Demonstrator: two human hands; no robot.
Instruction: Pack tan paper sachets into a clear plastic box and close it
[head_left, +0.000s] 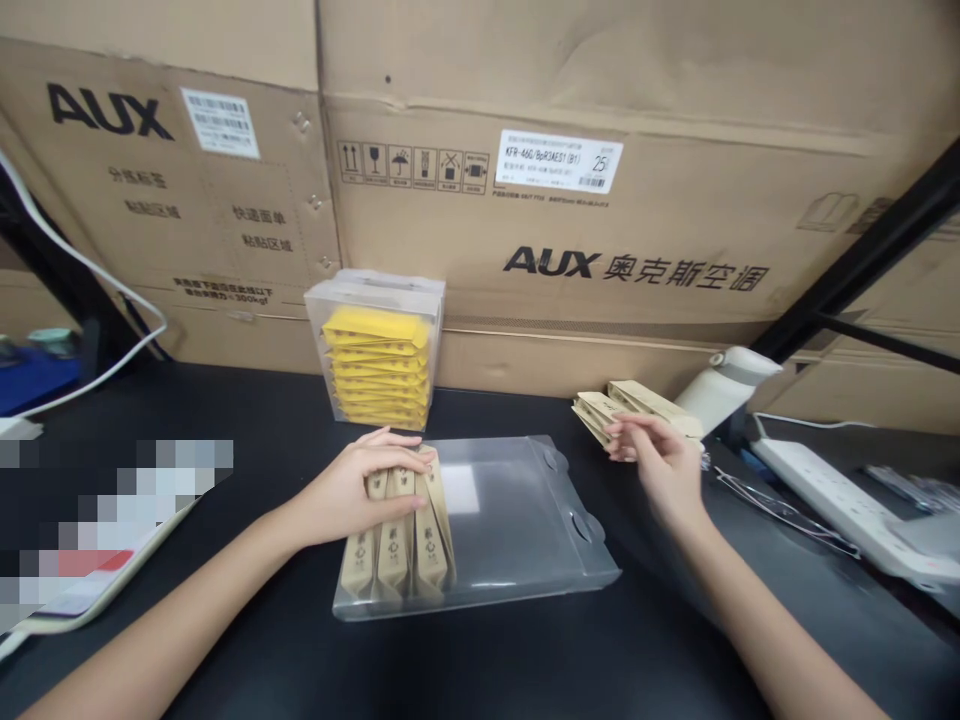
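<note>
A clear plastic box [510,520] lies flat on the dark table in front of me. Several upright beige paper packets [394,560] with dark print stand side by side at its left end. My left hand [367,480] lies across the tops of these packets, fingers stretched out and thumb apart. Off to the right, my right hand [664,465] has its fingertips closed on a beige paper packet [595,412] beside a further beige packet [652,402]. The fingers hide part of the packet in that hand.
Behind the flat box stands a clear box of yellow packets [379,370]. A pale bottle [727,385], thin cables [787,510] and a white power strip [847,505] are on the right. A blurred-out device [97,550] lies left. Large AUX cartons [420,240] wall off the back.
</note>
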